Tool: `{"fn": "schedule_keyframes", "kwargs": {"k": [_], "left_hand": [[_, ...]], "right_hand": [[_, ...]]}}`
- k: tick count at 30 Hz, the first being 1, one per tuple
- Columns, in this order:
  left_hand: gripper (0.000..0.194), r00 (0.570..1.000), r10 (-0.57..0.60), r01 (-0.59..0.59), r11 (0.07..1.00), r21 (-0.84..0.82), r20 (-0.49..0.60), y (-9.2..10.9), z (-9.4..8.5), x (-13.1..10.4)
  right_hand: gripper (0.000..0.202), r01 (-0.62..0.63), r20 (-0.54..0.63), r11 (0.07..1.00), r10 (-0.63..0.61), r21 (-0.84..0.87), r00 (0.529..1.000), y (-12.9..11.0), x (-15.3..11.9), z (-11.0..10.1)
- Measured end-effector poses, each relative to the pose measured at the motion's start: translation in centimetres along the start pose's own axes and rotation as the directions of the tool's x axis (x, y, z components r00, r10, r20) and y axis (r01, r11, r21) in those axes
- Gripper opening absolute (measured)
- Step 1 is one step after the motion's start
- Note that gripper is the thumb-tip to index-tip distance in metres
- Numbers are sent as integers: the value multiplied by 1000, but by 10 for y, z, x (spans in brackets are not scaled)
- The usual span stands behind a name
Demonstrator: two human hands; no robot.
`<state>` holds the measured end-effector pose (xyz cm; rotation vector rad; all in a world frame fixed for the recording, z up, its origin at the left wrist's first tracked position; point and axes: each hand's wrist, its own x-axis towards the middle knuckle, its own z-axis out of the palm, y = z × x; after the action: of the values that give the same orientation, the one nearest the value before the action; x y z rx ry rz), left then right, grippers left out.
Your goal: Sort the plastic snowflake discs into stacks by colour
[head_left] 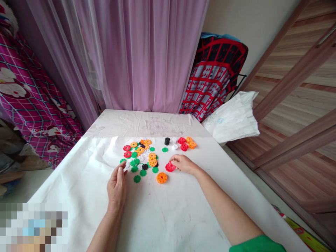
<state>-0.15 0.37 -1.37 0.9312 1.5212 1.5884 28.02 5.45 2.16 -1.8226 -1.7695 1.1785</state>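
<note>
My right hand (182, 163) has its fingertips closed on a red flower-shaped disc (170, 167), low over the table. My left hand (117, 181) rests at the left side of a loose pile, fingers apart and loosely bent, close to a green disc (122, 161); I see nothing held in it. The pile mixes green, white, black, red and orange notched plastic discs, with an orange disc group (152, 160) at its right. Nearer to me lies an orange stack (162, 178). Farther back are a black stack (167, 141), white discs (174, 147), red stacks (184, 147) and orange stacks (192, 144).
A white cloth covers the table (162, 217). A white plastic bag (233, 117) hangs at its right edge. Behind stand a purple curtain (147, 56) and a red-and-black patterned cloth (207, 77); a wooden cabinet (294, 115) is at right. A blurred-out patch covers the lower left corner.
</note>
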Motion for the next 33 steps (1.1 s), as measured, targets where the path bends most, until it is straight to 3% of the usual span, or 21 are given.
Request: {"fn": "schedule_keyframes", "kwargs": {"k": [8, 13, 19, 23, 28, 30, 33], "left_hand": [[47, 1000, 4, -4, 1000, 3, -10, 6, -1, -1], [48, 1000, 7, -7, 1000, 0, -16, 4, 0, -1], [49, 1000, -5, 4, 999, -32, -30, 3, -2, -1], [47, 994, 5, -14, 997, -80, -106, 6, -8, 5], [45, 988, -38, 20, 993, -120, -152, 6, -11, 9], [45, 990, -26, 10, 993, -115, -142, 5, -10, 9], [46, 991, -17, 1, 993, -117, -136, 1, -10, 10]], "right_hand": [[23, 50, -121, 967, -82, -248, 989, 4, -3, 4], [56, 196, 0, 868, -221, -457, 975, -10, -18, 4], [36, 207, 34, 780, -232, -591, 972, -16, -18, 12], [46, 197, 72, 756, -195, -624, 978, -22, -19, 3], [28, 212, -2, 713, -287, -669, 958, -69, 3, -5], [28, 307, 18, 675, -399, -671, 917, -98, 25, 9], [35, 466, 136, 576, -523, -672, 842, -135, 63, 43]]}}
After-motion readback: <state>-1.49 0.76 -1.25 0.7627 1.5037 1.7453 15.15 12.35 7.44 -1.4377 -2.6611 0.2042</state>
